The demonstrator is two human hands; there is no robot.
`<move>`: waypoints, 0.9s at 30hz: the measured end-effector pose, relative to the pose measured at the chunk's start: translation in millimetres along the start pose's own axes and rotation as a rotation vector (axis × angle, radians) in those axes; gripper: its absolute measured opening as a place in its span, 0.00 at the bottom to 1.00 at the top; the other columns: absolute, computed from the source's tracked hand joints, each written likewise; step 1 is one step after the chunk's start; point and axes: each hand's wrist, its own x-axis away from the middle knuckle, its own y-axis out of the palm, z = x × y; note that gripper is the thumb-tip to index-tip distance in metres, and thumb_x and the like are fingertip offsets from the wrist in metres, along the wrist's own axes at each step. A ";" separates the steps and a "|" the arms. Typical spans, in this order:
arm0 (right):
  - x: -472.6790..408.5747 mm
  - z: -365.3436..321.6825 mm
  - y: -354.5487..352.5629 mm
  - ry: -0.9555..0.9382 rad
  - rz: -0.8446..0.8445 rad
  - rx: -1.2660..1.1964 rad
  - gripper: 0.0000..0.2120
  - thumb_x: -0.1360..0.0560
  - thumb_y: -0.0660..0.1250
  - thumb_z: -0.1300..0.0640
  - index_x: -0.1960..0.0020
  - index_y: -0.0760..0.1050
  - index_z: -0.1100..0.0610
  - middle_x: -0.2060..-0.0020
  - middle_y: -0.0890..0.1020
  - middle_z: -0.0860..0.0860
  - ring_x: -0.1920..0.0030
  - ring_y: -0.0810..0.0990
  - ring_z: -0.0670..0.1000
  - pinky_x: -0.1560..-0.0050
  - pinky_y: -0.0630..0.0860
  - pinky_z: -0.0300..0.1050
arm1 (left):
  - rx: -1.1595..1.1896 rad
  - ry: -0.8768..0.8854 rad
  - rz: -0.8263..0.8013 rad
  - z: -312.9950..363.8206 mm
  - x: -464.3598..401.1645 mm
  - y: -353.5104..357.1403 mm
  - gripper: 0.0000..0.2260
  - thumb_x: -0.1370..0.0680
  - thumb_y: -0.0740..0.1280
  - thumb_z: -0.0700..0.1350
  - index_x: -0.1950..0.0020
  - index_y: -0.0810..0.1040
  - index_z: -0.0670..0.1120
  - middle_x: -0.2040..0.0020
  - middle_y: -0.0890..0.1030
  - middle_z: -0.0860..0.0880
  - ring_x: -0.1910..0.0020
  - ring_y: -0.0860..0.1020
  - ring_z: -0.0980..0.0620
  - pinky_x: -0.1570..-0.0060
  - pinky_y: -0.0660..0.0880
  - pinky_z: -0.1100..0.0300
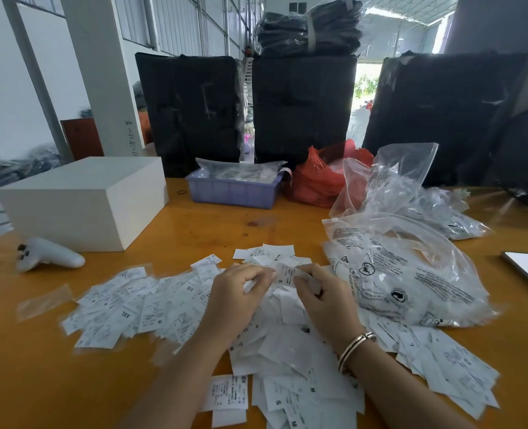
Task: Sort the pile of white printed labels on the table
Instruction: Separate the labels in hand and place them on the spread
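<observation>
White labels (169,308) spread in a loose pile across the lower centre of an orange table (213,221), reaching the bottom edge of the frame, with bare tabletop above the pile and at lower left. A white box (83,199) and a controller (47,254) sit at left, clear bags (411,274) crowd the right. At centre, over the pile, the left hand (236,297) and right hand (326,300) curl their fingers, pinching one label (290,274) marked S between them.
</observation>
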 end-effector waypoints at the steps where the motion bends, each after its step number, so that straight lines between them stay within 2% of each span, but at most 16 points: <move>1: 0.0 0.6 0.3 0.001 -0.021 -0.001 0.11 0.25 0.67 0.63 0.59 0.74 0.47 0.70 0.76 0.30 0.70 0.75 0.38 0.72 0.67 0.28 | 0.031 -0.020 -0.013 0.5 0.1 -0.7 0.08 0.24 0.67 0.49 0.53 0.84 0.47 0.59 0.76 0.69 0.52 0.75 0.72 0.53 0.68 0.79; 3: -0.3 2.1 0.4 0.003 -0.035 -0.006 0.12 0.25 0.68 0.63 0.60 0.73 0.46 0.71 0.77 0.33 0.70 0.75 0.40 0.72 0.68 0.30 | 0.103 -0.083 -0.052 2.0 -0.1 -2.5 0.15 0.25 0.63 0.56 0.52 0.84 0.49 0.58 0.78 0.67 0.52 0.75 0.72 0.54 0.68 0.80; 5: -0.4 2.3 -0.1 0.001 -0.050 -0.016 0.12 0.26 0.68 0.62 0.60 0.74 0.46 0.73 0.76 0.35 0.71 0.75 0.42 0.73 0.67 0.31 | 0.152 -0.137 -0.105 2.2 -0.1 -3.0 0.17 0.26 0.61 0.59 0.50 0.83 0.52 0.57 0.80 0.66 0.52 0.76 0.72 0.56 0.70 0.79; 7: -0.4 1.5 -0.4 0.007 -0.076 -0.035 0.12 0.25 0.67 0.62 0.61 0.73 0.45 0.74 0.76 0.36 0.73 0.73 0.43 0.74 0.65 0.32 | 0.172 -0.164 -0.144 2.1 0.6 -2.1 0.13 0.26 0.62 0.57 0.49 0.83 0.54 0.60 0.81 0.67 0.53 0.77 0.72 0.57 0.71 0.78; 10: -2.2 2.1 -3.1 0.087 -0.008 -0.149 0.12 0.24 0.66 0.62 0.61 0.73 0.46 0.73 0.76 0.37 0.75 0.70 0.42 0.74 0.64 0.32 | 0.216 -0.194 -0.157 3.0 -0.2 -1.7 0.03 0.25 0.67 0.50 0.56 0.81 0.57 0.62 0.82 0.66 0.57 0.79 0.69 0.57 0.70 0.79; 13: -3.6 4.5 -8.0 0.159 0.088 -0.254 0.13 0.24 0.65 0.62 0.62 0.74 0.46 0.74 0.75 0.40 0.74 0.68 0.42 0.73 0.64 0.39 | 0.282 -0.248 -0.125 0.8 -2.7 -3.6 0.05 0.26 0.71 0.45 0.58 0.82 0.55 0.60 0.83 0.63 0.58 0.80 0.66 0.58 0.71 0.77; 15: -3.4 3.1 -9.0 0.162 0.096 -0.267 0.14 0.24 0.65 0.63 0.62 0.74 0.46 0.74 0.75 0.41 0.74 0.68 0.43 0.72 0.65 0.42 | 0.297 -0.277 -0.100 -0.4 -3.8 -4.7 0.05 0.27 0.72 0.45 0.58 0.81 0.56 0.60 0.82 0.66 0.58 0.79 0.68 0.59 0.71 0.78; 18: -2.5 -1.2 -6.7 0.132 0.082 -0.248 0.12 0.24 0.65 0.63 0.61 0.74 0.47 0.73 0.76 0.44 0.73 0.70 0.44 0.73 0.66 0.43 | 0.291 -0.282 -0.097 -0.5 -3.4 -3.8 0.06 0.27 0.73 0.45 0.60 0.81 0.57 0.60 0.81 0.69 0.57 0.78 0.70 0.60 0.70 0.79; 20: -1.9 -1.9 -4.5 0.097 0.073 -0.200 0.11 0.24 0.66 0.63 0.60 0.74 0.48 0.72 0.77 0.49 0.73 0.71 0.46 0.73 0.66 0.40 | 0.272 -0.275 -0.091 0.5 -3.2 -3.4 0.07 0.27 0.73 0.46 0.60 0.80 0.58 0.61 0.80 0.71 0.57 0.78 0.71 0.60 0.70 0.79; 21: -1.4 -2.5 -3.2 0.078 0.075 -0.168 0.10 0.24 0.66 0.63 0.59 0.74 0.49 0.73 0.77 0.49 0.72 0.72 0.45 0.74 0.66 0.34 | 0.265 -0.269 -0.087 1.2 -3.2 -3.6 0.06 0.27 0.73 0.47 0.60 0.80 0.58 0.60 0.80 0.72 0.56 0.78 0.71 0.59 0.70 0.79; 23: -0.2 -4.5 -0.8 0.043 0.086 -0.113 0.08 0.25 0.67 0.64 0.58 0.75 0.52 0.75 0.74 0.44 0.72 0.73 0.40 0.72 0.65 0.28 | 0.254 -0.261 -0.080 2.2 -3.2 -4.3 0.03 0.28 0.72 0.51 0.58 0.80 0.60 0.59 0.80 0.72 0.55 0.77 0.71 0.58 0.70 0.79; 25: 0.6 -5.0 0.8 0.022 0.100 -0.081 0.08 0.25 0.67 0.65 0.58 0.75 0.52 0.75 0.72 0.41 0.71 0.74 0.38 0.72 0.65 0.26 | 0.253 -0.253 -0.084 3.5 -2.9 -5.2 0.03 0.27 0.71 0.52 0.57 0.80 0.61 0.58 0.79 0.73 0.54 0.77 0.73 0.58 0.69 0.80; 27: 0.6 -3.7 1.1 0.037 0.097 -0.074 0.08 0.25 0.67 0.64 0.57 0.75 0.52 0.76 0.72 0.42 0.72 0.73 0.40 0.73 0.65 0.27 | 0.252 -0.240 -0.082 4.2 -2.7 -5.9 0.05 0.26 0.70 0.50 0.56 0.80 0.62 0.58 0.79 0.74 0.53 0.76 0.74 0.58 0.68 0.81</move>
